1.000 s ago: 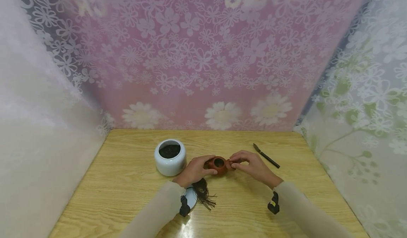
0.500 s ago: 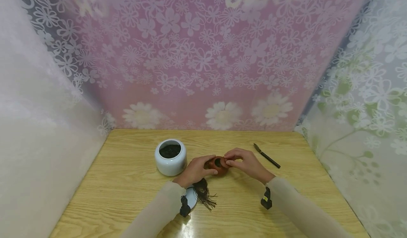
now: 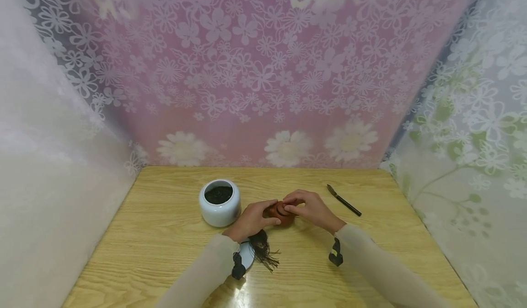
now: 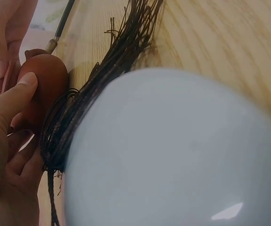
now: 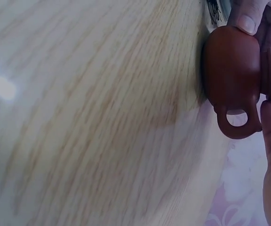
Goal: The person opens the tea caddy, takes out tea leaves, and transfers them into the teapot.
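A small reddish-brown clay teapot (image 3: 284, 220) stands on the table between both hands. My left hand (image 3: 250, 220) grips its left side, thumb in front and fingers behind. With thumb and fingertips my right hand (image 3: 313, 209) pinches the teapot's lid (image 5: 267, 73), which lies over the mouth. A thin dark gap shows at the rim in the head view, so whether the lid is fully seated I cannot tell. In the right wrist view the teapot's loop handle (image 5: 239, 134) points toward the right-hand side. The left hand partly hides the spout side.
A white round jar (image 3: 220, 215) with dark tea leaves stands open at the left. Its pale lid (image 3: 247, 256), carrying a dark stringy tassel (image 3: 263, 249), lies under my left wrist. A slim dark tool (image 3: 346, 202) lies at the right. Patterned cloth walls (image 3: 263, 83) surround the table.
My right hand has moved left with the teapot's lid, from beside the teapot onto its mouth, covering the opening. The left hand has kept its grip in place.
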Tool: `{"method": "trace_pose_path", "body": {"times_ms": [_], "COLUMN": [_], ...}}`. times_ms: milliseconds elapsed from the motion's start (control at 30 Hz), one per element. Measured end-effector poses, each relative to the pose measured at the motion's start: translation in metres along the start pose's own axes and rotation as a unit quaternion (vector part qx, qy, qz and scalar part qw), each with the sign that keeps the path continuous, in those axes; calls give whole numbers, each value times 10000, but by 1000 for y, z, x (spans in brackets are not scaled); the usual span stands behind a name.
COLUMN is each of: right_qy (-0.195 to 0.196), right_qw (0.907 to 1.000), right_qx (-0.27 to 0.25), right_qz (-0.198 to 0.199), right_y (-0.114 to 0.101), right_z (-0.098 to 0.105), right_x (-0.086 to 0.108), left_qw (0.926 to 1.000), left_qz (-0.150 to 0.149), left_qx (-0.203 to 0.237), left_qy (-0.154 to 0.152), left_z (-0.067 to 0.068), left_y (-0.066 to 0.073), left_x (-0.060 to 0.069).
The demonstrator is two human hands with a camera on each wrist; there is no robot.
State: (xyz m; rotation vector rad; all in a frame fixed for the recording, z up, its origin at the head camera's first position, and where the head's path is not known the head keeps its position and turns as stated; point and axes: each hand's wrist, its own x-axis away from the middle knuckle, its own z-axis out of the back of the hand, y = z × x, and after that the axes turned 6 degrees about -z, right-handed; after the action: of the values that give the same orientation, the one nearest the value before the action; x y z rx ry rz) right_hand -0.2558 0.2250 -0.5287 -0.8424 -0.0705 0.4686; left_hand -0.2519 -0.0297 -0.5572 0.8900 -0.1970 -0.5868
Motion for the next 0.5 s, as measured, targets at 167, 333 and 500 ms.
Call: {"method": "trace_pose_path", "body": {"times_ms": [167,333,500], "right_qy": [-79,-90,-72], "right_qw": [9998,9995,9994], "right_qx": [136,289,348], "right_qz": [99,17,40], "right_y": [-1,2,3], "right_z": [-3,-5,-6], "right_x": [-3,-5,-6], "left_qw": [10000,10000,10000], "left_qz": [-10,34,46], "left_qx": [14,44,39], "left_qy": [3,3,4], "left_z": [-1,1,1], "left_y": [0,0,-1], "left_x": [0,0,0]}}
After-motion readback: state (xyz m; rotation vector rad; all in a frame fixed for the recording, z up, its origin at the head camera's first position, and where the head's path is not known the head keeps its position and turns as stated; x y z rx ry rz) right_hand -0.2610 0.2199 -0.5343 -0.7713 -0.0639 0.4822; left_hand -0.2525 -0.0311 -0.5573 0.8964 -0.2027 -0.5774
